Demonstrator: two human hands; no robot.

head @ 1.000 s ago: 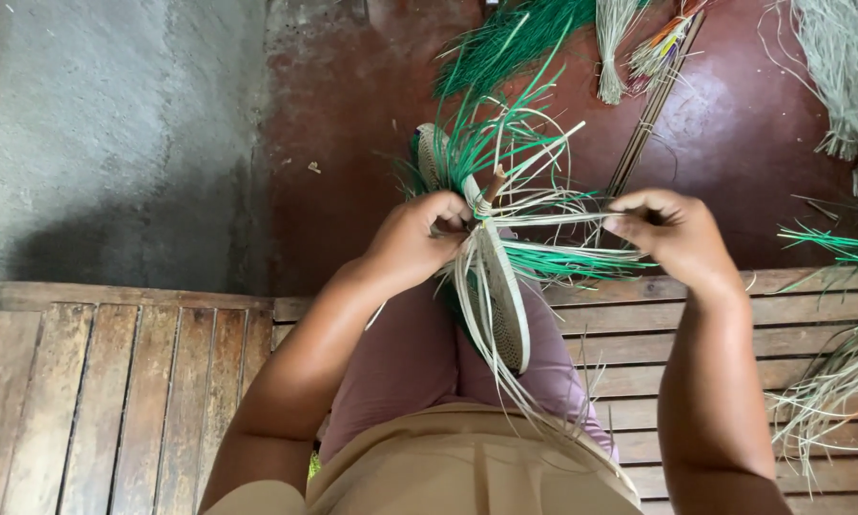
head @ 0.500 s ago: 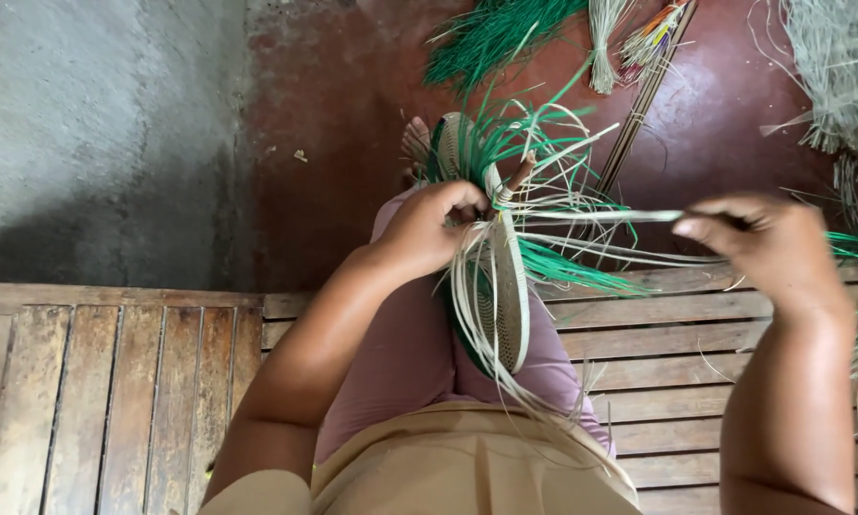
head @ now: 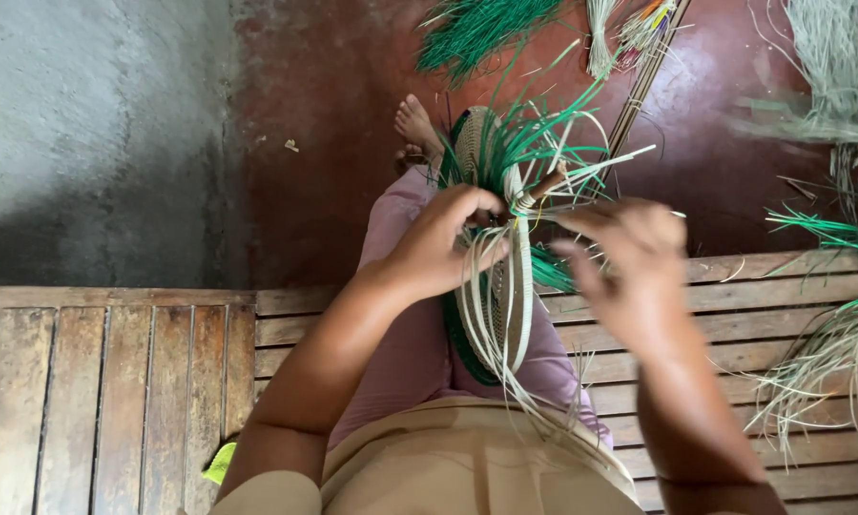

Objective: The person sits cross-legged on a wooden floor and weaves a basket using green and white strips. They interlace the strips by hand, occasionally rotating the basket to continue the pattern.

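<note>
- Straw-and-green woven piece (head: 491,305), one, rests on my lap above the wooden slats (head: 114,381).
- My left hand (head: 443,243) has its fingers curled, pinching pale strands (head: 519,286) at the piece's rim.
- My right hand (head: 629,267) is blurred, with fingers loosely spread beside the strands; whether it grips any, I cannot tell.
- One bare foot (head: 416,124) stands on the red floor (head: 333,114).

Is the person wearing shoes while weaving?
No, the one foot that shows beyond the woven piece rests bare on the red floor, toes uncovered.

hands (head: 543,253) on woven basket (head: 491,315)
</note>
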